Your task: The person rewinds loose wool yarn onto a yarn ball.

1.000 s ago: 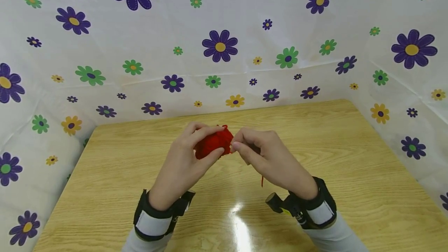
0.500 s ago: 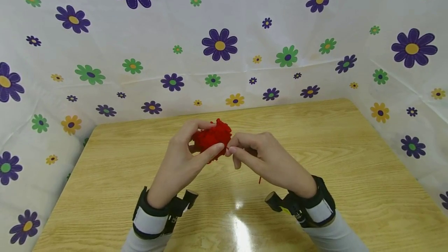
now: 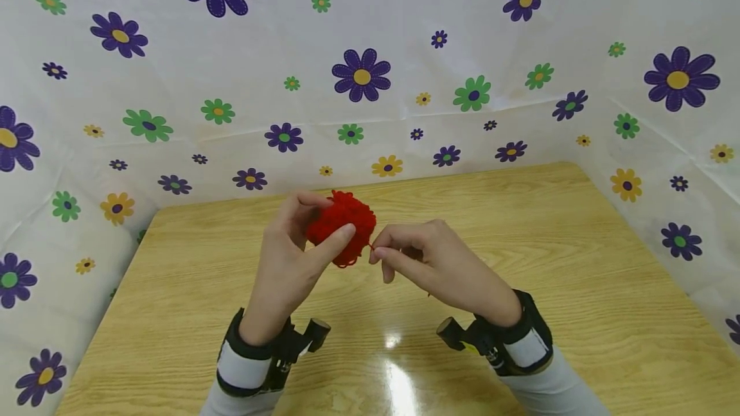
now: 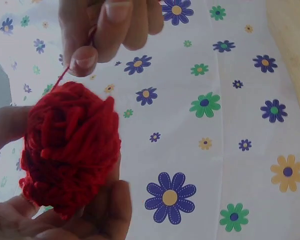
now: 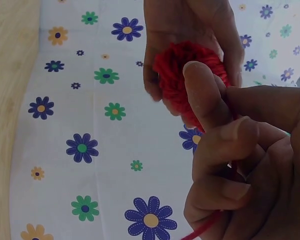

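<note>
A ball of red yarn (image 3: 347, 223) is held above the table in my left hand (image 3: 289, 249), thumb on its near side and fingers around the far side. Loops of yarn stand out along its edge. My right hand (image 3: 424, 252), just to the right, pinches a strand of yarn (image 4: 61, 80) between thumb and index finger. A short length of that strand runs taut from the ball to the pinch. The yarn's tail (image 5: 202, 227) passes through the curled fingers and hangs out below the right hand.
Under both hands lies a wooden table (image 3: 191, 313) with a bright light reflection near its front. A white flower-patterned cloth (image 3: 324, 37) rises behind the table and along both sides. Each wrist wears a black strap (image 3: 243, 371) with a small camera.
My left hand has moved left with the yarn ball and turned it, so more of its looped side shows. The right hand shifted slightly left, still pinching the strand; a gap opened between them.
</note>
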The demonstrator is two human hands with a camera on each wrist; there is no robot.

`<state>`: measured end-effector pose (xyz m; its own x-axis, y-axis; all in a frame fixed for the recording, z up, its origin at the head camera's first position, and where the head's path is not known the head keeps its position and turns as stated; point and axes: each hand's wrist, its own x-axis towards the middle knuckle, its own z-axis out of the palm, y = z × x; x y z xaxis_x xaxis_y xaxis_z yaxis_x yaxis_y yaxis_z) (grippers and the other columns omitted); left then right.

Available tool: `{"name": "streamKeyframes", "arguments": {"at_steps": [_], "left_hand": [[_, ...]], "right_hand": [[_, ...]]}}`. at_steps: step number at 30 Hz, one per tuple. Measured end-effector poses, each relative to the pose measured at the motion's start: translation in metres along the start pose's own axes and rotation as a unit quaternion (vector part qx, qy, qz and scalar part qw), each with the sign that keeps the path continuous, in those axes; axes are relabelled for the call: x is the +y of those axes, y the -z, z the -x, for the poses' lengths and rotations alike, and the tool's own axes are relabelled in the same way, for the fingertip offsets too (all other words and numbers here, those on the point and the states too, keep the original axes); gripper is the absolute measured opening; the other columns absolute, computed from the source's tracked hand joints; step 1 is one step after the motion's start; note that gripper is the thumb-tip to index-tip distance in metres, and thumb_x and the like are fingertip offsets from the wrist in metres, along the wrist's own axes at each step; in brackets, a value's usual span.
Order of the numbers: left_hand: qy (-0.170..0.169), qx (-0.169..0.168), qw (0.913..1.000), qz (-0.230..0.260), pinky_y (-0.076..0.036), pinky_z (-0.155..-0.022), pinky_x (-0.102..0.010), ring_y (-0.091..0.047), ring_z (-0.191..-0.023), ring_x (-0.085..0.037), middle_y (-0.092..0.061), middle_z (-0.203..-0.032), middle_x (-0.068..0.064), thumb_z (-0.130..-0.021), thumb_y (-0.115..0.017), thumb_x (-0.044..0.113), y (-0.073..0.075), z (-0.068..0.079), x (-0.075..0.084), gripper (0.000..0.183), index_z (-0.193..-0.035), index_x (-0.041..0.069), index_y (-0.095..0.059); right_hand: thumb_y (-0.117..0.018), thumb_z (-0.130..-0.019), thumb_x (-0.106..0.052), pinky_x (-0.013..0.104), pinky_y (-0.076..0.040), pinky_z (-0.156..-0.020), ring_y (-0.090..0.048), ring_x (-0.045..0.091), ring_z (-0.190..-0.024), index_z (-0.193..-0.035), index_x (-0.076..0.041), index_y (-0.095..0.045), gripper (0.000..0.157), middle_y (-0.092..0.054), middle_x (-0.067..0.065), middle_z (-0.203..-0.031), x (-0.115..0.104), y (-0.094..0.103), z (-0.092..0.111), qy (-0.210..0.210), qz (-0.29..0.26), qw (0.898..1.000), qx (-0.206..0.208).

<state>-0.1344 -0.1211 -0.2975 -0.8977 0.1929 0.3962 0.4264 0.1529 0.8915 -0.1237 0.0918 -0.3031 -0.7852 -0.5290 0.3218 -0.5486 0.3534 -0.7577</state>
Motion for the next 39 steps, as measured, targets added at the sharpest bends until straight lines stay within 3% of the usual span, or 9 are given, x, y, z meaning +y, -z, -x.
{"name": "streamKeyframes", "arguments": {"at_steps": [4, 7, 12, 14, 18, 22, 25, 32, 39], "left_hand": [[0.015, 0.015, 0.9992, 0.034, -0.057, -0.081, -0.021, -0.062, -0.097, -0.025, -0.065, -0.112, -0.02, -0.083, -0.071, -0.004, 0.002, 0.001, 0.002, 0.034, -0.11, -0.006, -0.05], [0.026, 0.005, 0.9971, 0.071, -0.059, -0.079, -0.023, -0.063, -0.095, -0.029, -0.064, -0.11, -0.017, -0.083, -0.07, -0.007, 0.004, 0.001, 0.003, 0.032, -0.107, -0.002, -0.051], [0.028, -0.077, 0.9874, 0.135, -0.061, -0.076, -0.032, -0.063, -0.098, -0.035, -0.057, -0.115, -0.017, -0.09, -0.059, -0.007, 0.009, 0.0, 0.006, 0.052, -0.138, 0.01, -0.048], [0.038, -0.114, 0.9821, 0.145, -0.062, -0.075, -0.033, -0.061, -0.1, -0.037, -0.055, -0.118, -0.017, -0.094, -0.055, -0.004, 0.011, -0.001, 0.007, 0.051, -0.142, 0.011, -0.047], [0.063, -0.157, 0.971, 0.169, -0.06, -0.076, -0.029, -0.059, -0.1, -0.035, -0.055, -0.122, -0.016, -0.096, -0.053, -0.001, 0.014, 0.0, 0.007, 0.033, -0.129, 0.004, -0.053], [0.068, -0.177, 0.9591, 0.211, -0.06, -0.077, -0.028, -0.057, -0.102, -0.036, -0.052, -0.124, -0.017, -0.094, -0.055, -0.003, 0.015, 0.001, 0.008, 0.028, -0.121, 0.005, -0.051], [0.069, -0.184, 0.9551, 0.222, -0.059, -0.08, -0.03, -0.055, -0.106, -0.037, -0.053, -0.125, -0.018, -0.095, -0.054, -0.003, 0.015, 0.001, 0.01, 0.031, -0.124, 0.007, -0.05], [0.041, -0.207, 0.9575, 0.197, -0.058, -0.08, -0.03, -0.057, -0.103, -0.038, -0.052, -0.128, -0.018, -0.101, -0.05, 0.008, 0.015, 0.003, 0.011, 0.036, -0.137, 0.008, -0.049], [0.033, -0.137, 0.9659, 0.217, -0.06, -0.08, -0.03, -0.055, -0.107, -0.037, -0.052, -0.125, -0.016, -0.092, -0.066, 0.011, 0.013, 0.006, 0.01, 0.036, -0.126, 0.011, -0.054]], "right_hand": [[-0.061, -0.096, -0.013, 0.021, -0.033, -0.045, -0.047, 0.01, -0.052, -0.093, -0.015, -0.068, 0.009, -0.067, -0.004, -0.068, 0.0, 0.0, 0.0, 0.004, -0.003, 1.0, -0.009], [-0.06, -0.096, -0.01, 0.022, -0.035, -0.046, -0.051, 0.012, -0.054, -0.093, -0.014, -0.068, 0.009, -0.067, -0.004, -0.068, 0.001, 0.0, 0.001, 0.005, -0.006, 1.0, -0.009], [-0.059, -0.097, -0.008, 0.024, -0.043, -0.05, -0.056, 0.012, -0.06, -0.093, -0.012, -0.068, 0.011, -0.067, -0.003, -0.069, 0.003, 0.001, 0.001, 0.004, -0.014, 1.0, -0.007], [-0.058, -0.097, -0.006, 0.025, -0.048, -0.052, -0.057, 0.01, -0.062, -0.094, -0.011, -0.068, 0.011, -0.068, -0.002, -0.07, 0.002, 0.003, 0.001, 0.002, -0.017, 1.0, -0.001], [-0.059, -0.096, -0.004, 0.025, -0.051, -0.053, -0.057, 0.011, -0.061, -0.097, -0.008, -0.07, 0.012, -0.069, 0.0, -0.075, 0.001, 0.006, 0.0, -0.002, -0.016, 1.0, 0.02], [-0.06, -0.095, -0.005, 0.023, -0.046, -0.049, -0.053, 0.012, -0.059, -0.099, -0.007, -0.071, 0.012, -0.072, 0.001, -0.08, 0.001, 0.007, -0.001, -0.005, -0.009, 0.999, 0.039], [-0.06, -0.096, -0.005, 0.024, -0.046, -0.05, -0.055, 0.013, -0.06, -0.098, -0.006, -0.071, 0.012, -0.073, 0.003, -0.083, 0.002, 0.008, -0.002, -0.003, -0.008, 0.999, 0.052], [-0.06, -0.096, -0.005, 0.024, -0.044, -0.049, -0.057, 0.012, -0.061, -0.098, -0.007, -0.07, 0.01, -0.069, 0.003, -0.075, 0.003, 0.008, -0.002, -0.005, -0.026, 0.998, 0.065], [-0.057, -0.097, -0.003, 0.022, -0.034, -0.047, -0.055, 0.012, -0.058, -0.094, -0.008, -0.067, 0.011, -0.066, 0.003, -0.069, 0.006, 0.006, -0.002, 0.004, -0.033, 0.998, 0.059]]}}
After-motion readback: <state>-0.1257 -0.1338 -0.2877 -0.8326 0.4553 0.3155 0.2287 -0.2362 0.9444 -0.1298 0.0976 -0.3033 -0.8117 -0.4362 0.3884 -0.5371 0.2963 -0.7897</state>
